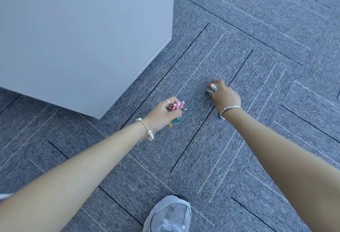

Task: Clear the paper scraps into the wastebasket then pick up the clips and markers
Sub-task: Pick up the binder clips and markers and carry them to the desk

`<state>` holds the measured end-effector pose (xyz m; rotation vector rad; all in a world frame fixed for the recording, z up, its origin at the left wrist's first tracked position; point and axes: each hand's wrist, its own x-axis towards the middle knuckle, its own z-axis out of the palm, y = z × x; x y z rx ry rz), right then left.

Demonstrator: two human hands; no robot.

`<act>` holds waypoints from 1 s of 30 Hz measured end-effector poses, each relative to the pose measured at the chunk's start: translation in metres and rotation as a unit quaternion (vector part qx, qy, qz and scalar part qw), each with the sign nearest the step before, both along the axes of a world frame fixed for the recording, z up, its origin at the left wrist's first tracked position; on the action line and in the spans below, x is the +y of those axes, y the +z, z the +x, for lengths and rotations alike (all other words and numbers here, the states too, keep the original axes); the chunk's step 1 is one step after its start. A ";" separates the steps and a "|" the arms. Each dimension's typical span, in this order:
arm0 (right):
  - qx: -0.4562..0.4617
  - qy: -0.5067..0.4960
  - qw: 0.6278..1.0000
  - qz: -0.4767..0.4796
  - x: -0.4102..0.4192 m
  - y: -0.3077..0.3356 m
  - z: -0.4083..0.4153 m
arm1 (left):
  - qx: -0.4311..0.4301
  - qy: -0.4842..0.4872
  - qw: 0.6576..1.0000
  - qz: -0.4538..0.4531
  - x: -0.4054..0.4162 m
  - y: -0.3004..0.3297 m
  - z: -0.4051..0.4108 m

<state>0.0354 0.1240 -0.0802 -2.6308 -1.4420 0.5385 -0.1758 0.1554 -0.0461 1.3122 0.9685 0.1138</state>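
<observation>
A pale grey cabinet [82, 38] fills the upper left of the frame, its corner meeting the grey carpet [257, 38]. Just right of that corner, near the middle, the left hand [161, 115] is curled round a bunch of binder clips: a pink clip [177, 106] juts from the top of the fist, and blue and yellow ones [173, 122] show beneath it. Further right, the right hand [225, 96] reaches down to the carpet and grips a red-capped marker [213, 86], with something dark blue at its fingertips that is too blurred to name. A grey sneaker [170, 215] sits at the bottom centre. No paper scraps or wastebasket show, so the clearing looks finished and the gathering well along.
</observation>
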 end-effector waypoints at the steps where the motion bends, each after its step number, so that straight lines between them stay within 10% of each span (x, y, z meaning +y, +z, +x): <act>1: 0.009 -0.010 1.000 0.011 -0.001 -0.001 0.000 | -0.001 -0.002 1.000 0.005 -0.001 0.001 0.000; 9: 0.141 -0.129 0.964 0.184 -0.028 0.020 0.019 | -0.002 -0.003 1.000 0.012 -0.006 -0.003 -0.001; 26: 0.006 -0.101 0.993 -0.062 -0.032 0.012 0.002 | -0.006 -0.004 0.999 0.054 -0.008 0.009 0.010; 30: 0.102 -0.128 0.986 -0.032 -0.040 0.023 0.008 | -0.029 -0.015 0.998 0.057 -0.006 0.020 0.015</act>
